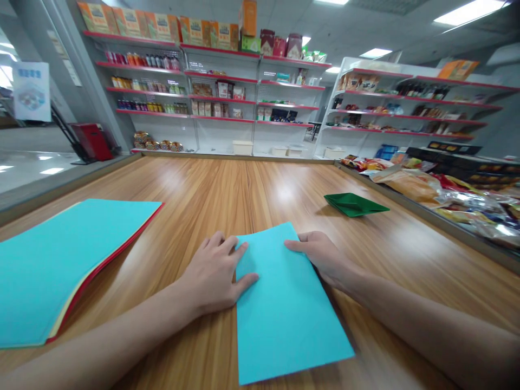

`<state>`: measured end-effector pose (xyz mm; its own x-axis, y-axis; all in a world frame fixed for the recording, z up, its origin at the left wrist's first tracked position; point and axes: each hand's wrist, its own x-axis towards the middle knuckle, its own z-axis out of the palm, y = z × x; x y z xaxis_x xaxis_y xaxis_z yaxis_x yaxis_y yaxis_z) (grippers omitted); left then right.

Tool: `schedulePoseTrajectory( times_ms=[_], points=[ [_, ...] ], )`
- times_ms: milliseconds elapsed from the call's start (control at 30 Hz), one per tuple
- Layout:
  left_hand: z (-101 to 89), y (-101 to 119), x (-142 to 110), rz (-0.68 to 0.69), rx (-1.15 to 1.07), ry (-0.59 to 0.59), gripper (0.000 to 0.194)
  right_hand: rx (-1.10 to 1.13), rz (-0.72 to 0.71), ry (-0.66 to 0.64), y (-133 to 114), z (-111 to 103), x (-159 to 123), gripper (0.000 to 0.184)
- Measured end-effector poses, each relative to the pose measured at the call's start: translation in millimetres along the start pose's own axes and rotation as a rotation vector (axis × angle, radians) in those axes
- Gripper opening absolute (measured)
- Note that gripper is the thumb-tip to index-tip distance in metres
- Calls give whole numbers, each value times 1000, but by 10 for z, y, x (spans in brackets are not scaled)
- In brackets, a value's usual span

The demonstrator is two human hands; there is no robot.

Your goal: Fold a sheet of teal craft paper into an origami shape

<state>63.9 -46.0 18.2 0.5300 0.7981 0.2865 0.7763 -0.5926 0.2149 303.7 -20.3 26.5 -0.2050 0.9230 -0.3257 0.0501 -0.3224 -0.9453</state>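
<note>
Head camera: a sheet of blue paper (280, 319) lies at the near middle of the wooden table (211, 184), between the person's two hands. The left hand (217, 271) is at the sheet's left edge, thumb and forefinger laid on top with a gap between them; it presses on the paper without being closed around it. The right hand (320, 257) pinches the far part of the right edge, thumb on top and the other fingers behind and under the paper.

To the left, well apart from the sheet, lies a paper stack (81, 249), blue on top, with cream and red showing along its right side. Farther off to the right, a folded green paper shape (353, 205) sits on the table. Past the table's right edge are packaged snacks (422, 187), and beyond its far edge stand stocked shelves (219, 76).
</note>
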Motion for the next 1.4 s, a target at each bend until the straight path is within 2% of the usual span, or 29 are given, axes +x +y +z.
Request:
schedulePoseTrajectory(
  times_ms=[67, 133, 167, 233, 267, 300, 500, 600, 800, 900, 967, 1033, 1200, 1300, 1400],
  points=[
    [84, -43, 55, -109, -176, 114, 52, 92, -23, -10, 17, -31, 15, 19],
    [146, -66, 114, -331, -517, 273, 58, 190, -67, -23, 48, -45, 33, 20],
    [161, -67, 140, -434, -743, 307, 59, 233, -90, -35, 65, -44, 42, 22],
    [159, -44, 175, -529, -1166, 172, 49, 286, -132, -71, 89, -29, 68, 28],
    [146, -25, 183, -570, -1285, 85, 44, 293, -143, -92, 95, -19, 87, 30],
    [131, -6, 186, -607, -1341, 59, 41, 288, -147, -107, 96, -11, 111, 31],
    [70, 35, 166, -688, -1404, 45, 34, 181, -198, -70, 72, -56, 275, 40],
    [63, 30, 163, -675, -1386, 34, 34, 150, -256, -56, 91, -87, 272, 43],
    [61, -4, 135, -643, -1426, -7, 34, 171, -335, 61, 113, -74, 210, 51],
    [49, -79, 118, -578, -1513, -99, 32, 106, -338, 85, 128, -78, 201, 55],
    [43, -140, 104, -522, -1560, -213, 33, 59, -317, 52, 140, -80, 193, 57],
    [43, -182, 84, -492, -1578, -259, 34, 21, -309, -13, 146, -73, 182, 57],
    [45, -179, 38, -545, -1578, -93, 33, -82, -357, -156, 124, -33, 130, 58],
    [13, -207, 43, -525, -1685, -103, 36, -181, -376, -173, 118, -26, 92, 59],
    [-27, -272, 77, -503, -1820, -221, 52, -223, -314, -322, 132, -5, 45, 60]
  ],
)
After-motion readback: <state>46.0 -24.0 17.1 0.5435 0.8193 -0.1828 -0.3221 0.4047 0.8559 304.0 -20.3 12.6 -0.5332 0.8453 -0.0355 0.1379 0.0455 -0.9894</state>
